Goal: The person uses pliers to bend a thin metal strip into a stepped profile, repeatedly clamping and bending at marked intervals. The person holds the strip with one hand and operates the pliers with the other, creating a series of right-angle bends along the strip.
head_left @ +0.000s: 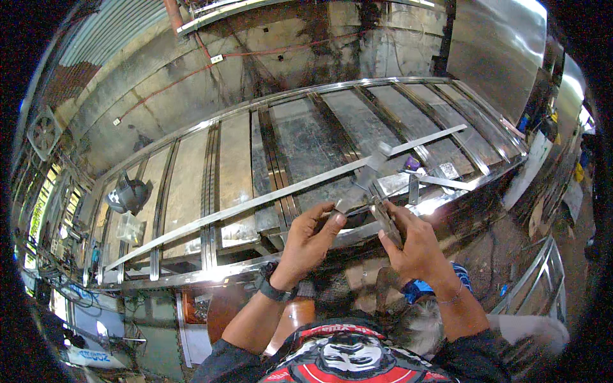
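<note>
My left hand (pixel 310 239) pinches a small, flat, shiny metal piece (pixel 343 205) between thumb and fingers. Close by on the right, my right hand (pixel 415 246) is closed round a narrow grey metal tool (pixel 391 231) that looks like pliers; its exact kind is partly hidden by the fingers. Both hands are over the near edge of a long metal frame (pixel 211 268) with crosswise bars. Lying aslant across the frame is a long, pale metal bar (pixel 281 195). Beyond my right hand are a flat metal strip (pixel 447 183) and a small purple object (pixel 412 164).
A dark helmet-like mask (pixel 129 195) and a clear plastic container (pixel 131 228) rest on the frame's left end. Behind stands a stained concrete wall (pixel 306 54) with a red cable. At the right a triangular metal frame (pixel 536 281) leans near long sheets.
</note>
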Demonstrator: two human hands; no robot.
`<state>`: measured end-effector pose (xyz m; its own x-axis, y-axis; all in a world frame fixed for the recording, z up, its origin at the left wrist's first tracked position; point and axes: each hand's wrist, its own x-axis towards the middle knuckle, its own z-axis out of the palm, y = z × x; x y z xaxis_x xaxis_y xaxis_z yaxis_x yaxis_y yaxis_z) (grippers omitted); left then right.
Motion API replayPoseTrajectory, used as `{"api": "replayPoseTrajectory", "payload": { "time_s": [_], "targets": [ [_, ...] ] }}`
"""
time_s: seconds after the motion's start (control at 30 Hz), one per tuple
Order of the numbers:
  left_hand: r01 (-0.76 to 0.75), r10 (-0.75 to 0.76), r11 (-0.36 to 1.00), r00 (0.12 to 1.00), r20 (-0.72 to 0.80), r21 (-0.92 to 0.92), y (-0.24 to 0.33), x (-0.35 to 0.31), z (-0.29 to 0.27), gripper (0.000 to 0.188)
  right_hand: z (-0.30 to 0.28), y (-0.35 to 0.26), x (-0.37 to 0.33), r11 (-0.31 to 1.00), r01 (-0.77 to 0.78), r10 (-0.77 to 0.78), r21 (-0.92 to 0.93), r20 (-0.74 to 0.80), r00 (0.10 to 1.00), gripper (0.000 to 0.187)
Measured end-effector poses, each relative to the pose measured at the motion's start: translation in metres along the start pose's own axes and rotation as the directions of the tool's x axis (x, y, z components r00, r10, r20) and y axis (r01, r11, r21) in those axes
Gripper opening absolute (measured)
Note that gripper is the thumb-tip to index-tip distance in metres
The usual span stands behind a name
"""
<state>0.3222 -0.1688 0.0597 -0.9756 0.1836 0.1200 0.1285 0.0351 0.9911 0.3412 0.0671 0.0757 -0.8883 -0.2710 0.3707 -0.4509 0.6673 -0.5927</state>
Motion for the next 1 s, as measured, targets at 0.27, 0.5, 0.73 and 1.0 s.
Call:
{"api": "replayPoseTrajectory", "payload": {
  "time_s": [0.27, 0.5, 0.73, 1.0],
  "targets": [
    [-0.173, 0.177, 0.984, 0.955, -0.236, 0.038, -0.008, -0.005, 0.022, 0.015, -0.008, 0.011, 0.023, 0.838, 0.427, -0.434, -0.339, 0.060, 0.899, 0.085],
    [-0.140, 0.096, 0.978, 0.960, -0.264, -0.154, -0.017, -0.002, 0.018, 0.017, -0.006, -0.021, 0.034, 0.756, 0.479, -0.456, -0.446, 0.166, 0.875, 0.091],
    [-0.261, 0.202, 0.958, 0.910, -0.362, -0.121, -0.007, 0.001, 0.006, 0.015, -0.005, -0.033, 0.055, 0.684, 0.532, -0.507, -0.498, 0.199, 0.839, 0.084],
    [-0.360, 0.480, 0.874, 0.747, -0.460, 0.326, -0.012, 0.002, -0.005, 0.015, 0.003, -0.023, 0.071, 0.616, 0.623, -0.622, -0.482, 0.189, 0.760, 0.063]
  ]
}}
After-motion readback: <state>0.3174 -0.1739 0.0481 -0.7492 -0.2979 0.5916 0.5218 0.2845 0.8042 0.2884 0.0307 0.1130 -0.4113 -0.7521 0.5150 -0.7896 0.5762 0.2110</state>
